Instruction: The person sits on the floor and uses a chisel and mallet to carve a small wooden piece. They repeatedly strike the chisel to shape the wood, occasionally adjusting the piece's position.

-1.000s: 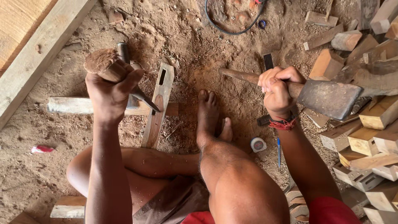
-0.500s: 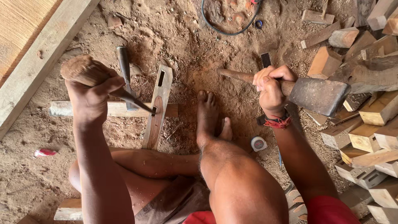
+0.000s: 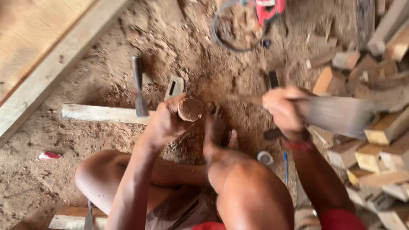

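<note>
Left hand (image 3: 164, 121) wraps a short round reddish-brown wooden block (image 3: 190, 109), end face upward; right hand (image 3: 283, 108), off to its right, grips a blurred broad-bladed steel hatchet (image 3: 336, 115), handle lying level.

Axe head (image 3: 341, 116) by right hand (image 3: 284, 110): motion-blurred, edges unclear. Handle partly hidden in that hand. Red tool (image 3: 269, 8) above axe: cut off by top edge. Wood blocks (image 3: 383, 162) below axe run off right edge.
</note>
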